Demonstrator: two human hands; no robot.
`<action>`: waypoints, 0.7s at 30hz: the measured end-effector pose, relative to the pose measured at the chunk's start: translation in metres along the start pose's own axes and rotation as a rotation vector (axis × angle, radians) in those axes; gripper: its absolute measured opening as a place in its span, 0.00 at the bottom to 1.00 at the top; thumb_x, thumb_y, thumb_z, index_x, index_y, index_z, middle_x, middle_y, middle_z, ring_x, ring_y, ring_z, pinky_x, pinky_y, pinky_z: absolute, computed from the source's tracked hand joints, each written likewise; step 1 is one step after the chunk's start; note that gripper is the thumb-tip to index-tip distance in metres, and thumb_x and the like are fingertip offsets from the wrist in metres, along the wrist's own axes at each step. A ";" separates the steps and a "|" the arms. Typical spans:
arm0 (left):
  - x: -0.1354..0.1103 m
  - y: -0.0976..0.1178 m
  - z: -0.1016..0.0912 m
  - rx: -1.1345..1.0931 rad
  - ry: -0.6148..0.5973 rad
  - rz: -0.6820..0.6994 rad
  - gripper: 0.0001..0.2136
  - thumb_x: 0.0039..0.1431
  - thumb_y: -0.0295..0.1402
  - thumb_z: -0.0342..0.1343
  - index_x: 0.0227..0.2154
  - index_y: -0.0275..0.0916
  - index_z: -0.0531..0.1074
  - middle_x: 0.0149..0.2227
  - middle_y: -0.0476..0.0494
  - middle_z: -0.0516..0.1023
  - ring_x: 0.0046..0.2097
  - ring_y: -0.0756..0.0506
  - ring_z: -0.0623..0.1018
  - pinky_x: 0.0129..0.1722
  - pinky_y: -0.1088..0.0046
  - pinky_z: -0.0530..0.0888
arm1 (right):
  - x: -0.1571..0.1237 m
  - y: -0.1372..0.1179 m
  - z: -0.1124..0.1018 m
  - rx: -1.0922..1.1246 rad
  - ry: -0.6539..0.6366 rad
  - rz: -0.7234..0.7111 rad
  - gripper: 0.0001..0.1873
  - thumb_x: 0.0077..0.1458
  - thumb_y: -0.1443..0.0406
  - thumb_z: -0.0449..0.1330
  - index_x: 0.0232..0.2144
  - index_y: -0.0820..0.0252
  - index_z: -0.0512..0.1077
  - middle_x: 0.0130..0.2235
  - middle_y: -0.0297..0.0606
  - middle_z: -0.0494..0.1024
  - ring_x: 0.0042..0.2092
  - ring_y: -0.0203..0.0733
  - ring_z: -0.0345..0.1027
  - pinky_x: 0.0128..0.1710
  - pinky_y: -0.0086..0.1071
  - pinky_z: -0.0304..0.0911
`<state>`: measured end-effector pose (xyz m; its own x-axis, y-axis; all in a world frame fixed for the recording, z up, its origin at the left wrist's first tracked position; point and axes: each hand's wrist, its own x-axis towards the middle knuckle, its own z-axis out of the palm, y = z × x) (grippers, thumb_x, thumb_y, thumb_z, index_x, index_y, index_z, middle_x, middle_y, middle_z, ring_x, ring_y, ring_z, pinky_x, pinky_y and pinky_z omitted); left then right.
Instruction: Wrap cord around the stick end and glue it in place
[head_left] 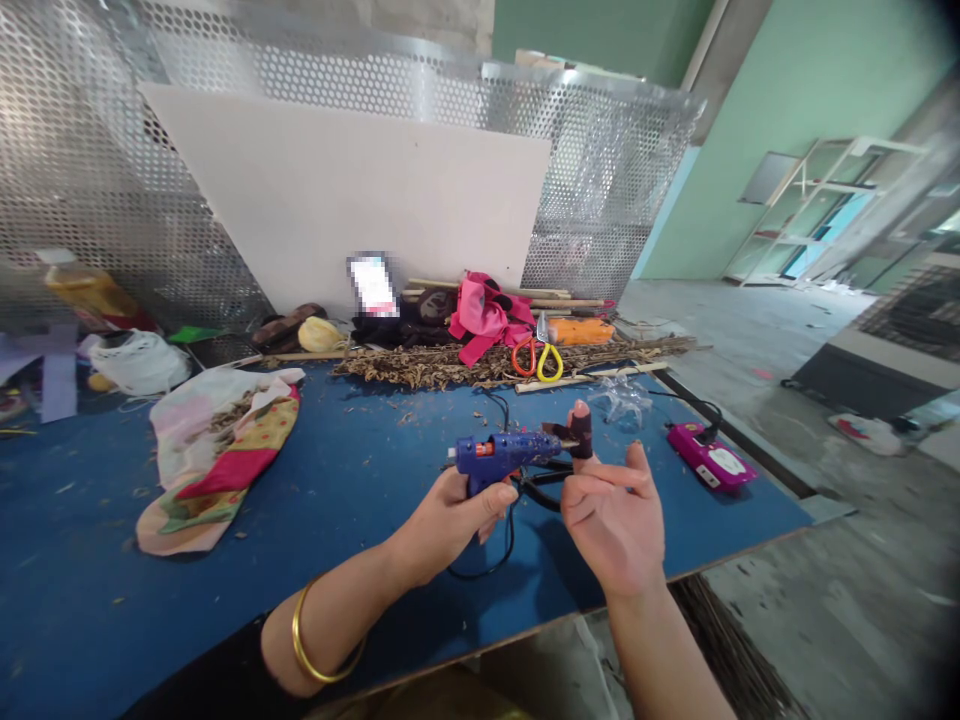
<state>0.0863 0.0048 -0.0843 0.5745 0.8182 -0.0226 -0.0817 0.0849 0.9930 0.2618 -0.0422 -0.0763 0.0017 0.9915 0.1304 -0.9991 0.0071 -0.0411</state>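
My left hand (457, 515) is wrapped around the handle of a blue glue gun (499, 455) and points its nozzle to the right. At the nozzle's tip is a raised finger of my right hand (619, 530); I cannot tell whether they touch. A dark band (580, 430) encircles that finger just below its bare tip. The palm of my right hand is turned up, with its other fingers partly bent and apart. Behind the glue gun, a black cable (510, 540) loops on the blue table (360, 450); black handles of some tool show partly there.
Scissors (550, 362) with red and yellow handles lie by dried stalks (420, 368) and pink cloth (480, 310). A magenta box (709, 457) stands at the table's right edge. Patterned fabric (232, 455) and a white plastic bag (139, 362) lie left; a phone (373, 285) leans behind.
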 end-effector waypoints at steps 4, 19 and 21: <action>0.000 0.000 0.000 -0.020 -0.005 -0.001 0.18 0.53 0.48 0.58 0.29 0.37 0.66 0.16 0.57 0.59 0.20 0.54 0.60 0.21 0.76 0.61 | 0.000 -0.001 0.000 -0.094 -0.041 -0.015 0.20 0.65 0.64 0.50 0.57 0.43 0.60 0.31 0.23 0.77 0.26 0.23 0.68 0.31 0.21 0.65; 0.002 0.002 -0.001 0.046 0.119 -0.023 0.18 0.53 0.47 0.58 0.22 0.37 0.65 0.16 0.55 0.60 0.20 0.54 0.61 0.21 0.76 0.59 | -0.003 -0.005 0.000 -0.124 0.021 -0.055 0.17 0.65 0.62 0.48 0.55 0.43 0.63 0.30 0.24 0.77 0.23 0.24 0.67 0.28 0.21 0.65; 0.003 0.003 -0.001 0.072 0.158 -0.029 0.20 0.53 0.47 0.57 0.18 0.37 0.63 0.15 0.55 0.60 0.20 0.54 0.61 0.22 0.76 0.59 | -0.003 -0.006 -0.001 -0.203 0.041 -0.063 0.17 0.65 0.61 0.49 0.54 0.42 0.64 0.30 0.24 0.77 0.22 0.24 0.65 0.27 0.21 0.64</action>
<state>0.0868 0.0083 -0.0813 0.4398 0.8958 -0.0641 -0.0047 0.0737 0.9973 0.2677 -0.0454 -0.0770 0.0696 0.9927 0.0983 -0.9681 0.0910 -0.2334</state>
